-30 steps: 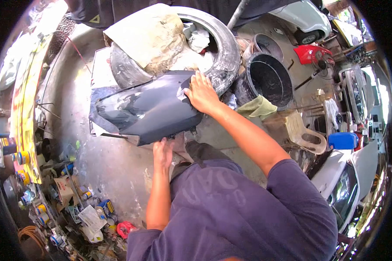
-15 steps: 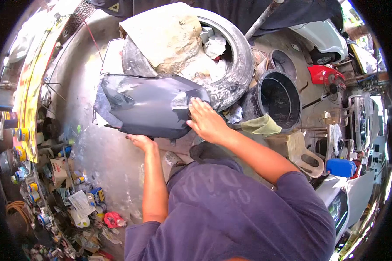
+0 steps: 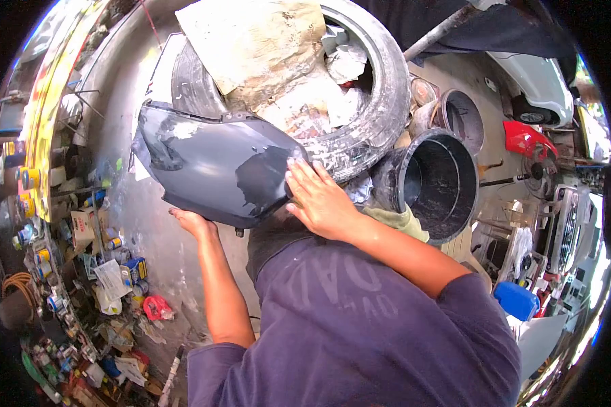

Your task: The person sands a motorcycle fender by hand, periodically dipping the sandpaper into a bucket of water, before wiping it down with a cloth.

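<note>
The panel (image 3: 204,163) is before the tyre (image 3: 387,85), left of the bucket (image 3: 448,183).

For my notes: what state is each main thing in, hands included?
Dark body panel: patchy-surfaced, touched by both hands
Left hand: palm up, at the panel's lower edge
Right hand: flat on the panel
Tire: lying flat, smeared whitish
Stained sheet: partly covering the tire
Black bucket: open, streaked inside
Green cloth: crumpled

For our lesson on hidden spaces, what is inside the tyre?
Pale crumpled scraps show inside the tyre; a stained tan sheet covers much of its opening, hiding what lies beneath.
</note>
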